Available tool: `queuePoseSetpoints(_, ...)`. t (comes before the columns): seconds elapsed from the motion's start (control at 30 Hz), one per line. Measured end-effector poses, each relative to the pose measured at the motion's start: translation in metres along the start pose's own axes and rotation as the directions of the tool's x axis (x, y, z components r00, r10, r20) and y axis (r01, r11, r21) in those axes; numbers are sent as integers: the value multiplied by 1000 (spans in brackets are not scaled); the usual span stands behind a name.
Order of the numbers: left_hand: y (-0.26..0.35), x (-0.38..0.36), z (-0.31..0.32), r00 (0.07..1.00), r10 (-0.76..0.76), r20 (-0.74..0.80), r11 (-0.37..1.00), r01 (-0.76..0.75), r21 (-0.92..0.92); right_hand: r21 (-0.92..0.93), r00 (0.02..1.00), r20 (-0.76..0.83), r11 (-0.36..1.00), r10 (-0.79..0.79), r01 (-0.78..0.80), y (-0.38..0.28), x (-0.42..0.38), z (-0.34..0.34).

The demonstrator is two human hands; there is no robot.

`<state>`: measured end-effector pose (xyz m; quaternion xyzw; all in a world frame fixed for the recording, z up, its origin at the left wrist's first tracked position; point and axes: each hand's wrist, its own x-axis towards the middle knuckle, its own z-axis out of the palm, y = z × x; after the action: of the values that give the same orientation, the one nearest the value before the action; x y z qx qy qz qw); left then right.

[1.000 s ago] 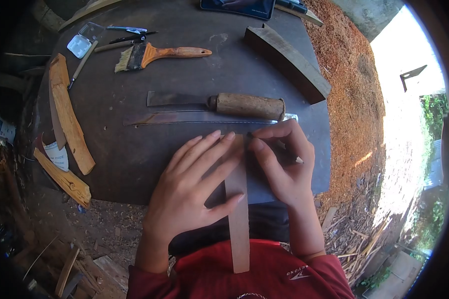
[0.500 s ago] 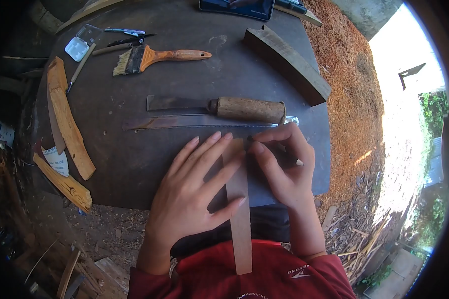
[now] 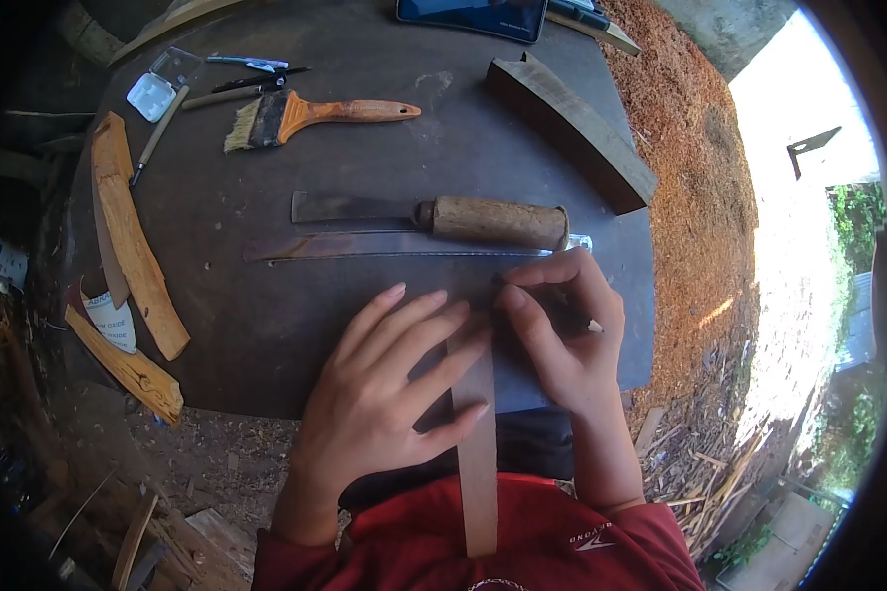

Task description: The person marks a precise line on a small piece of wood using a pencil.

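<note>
While left hand (image 3: 376, 399) spreads over strip (image 3: 477, 468), now nearer torso (image 3: 419, 522), right hand (image 3: 574, 345) pinching perhaps a pencil (image 3: 499, 281)

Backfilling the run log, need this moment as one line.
left hand: spread over thin wooden strip | right hand: pinching small dark item, identity unclear | beyond hands: wooden-handled blade | farther: paintbrush
</note>
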<state>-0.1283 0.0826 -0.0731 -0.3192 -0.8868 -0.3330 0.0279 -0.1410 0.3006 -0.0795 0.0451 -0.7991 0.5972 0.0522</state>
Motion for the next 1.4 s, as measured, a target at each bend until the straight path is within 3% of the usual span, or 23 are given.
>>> queuePoseSetpoints(0.47,3,-12,4,989,103,-110,994,-99,45,6,999,-24,999,-35,35,2,0,1)
queuePoseSetpoints(0.8,10,-35,19,975,103,-197,987,-76,141,2,994,-83,998,-67,68,2,-3,2)
queuePoseSetpoints(0.9,10,-43,26,972,106,-211,972,-57,230,161,995,-71,986,65,-53,-16,-18,6)
queuePoseSetpoints(1.13,2,-44,44,938,144,-315,952,-45,303,323,994,-26,942,103,-90,-6,-19,6)
queuePoseSetpoints(1.3,4,-47,45,913,198,-357,900,-25,435,287,993,9,951,119,-116,-9,-19,5)
queuePoseSetpoints(1.4,0,-51,35,958,168,-233,950,-94,297,288,992,10,950,126,-124,-7,-20,4)
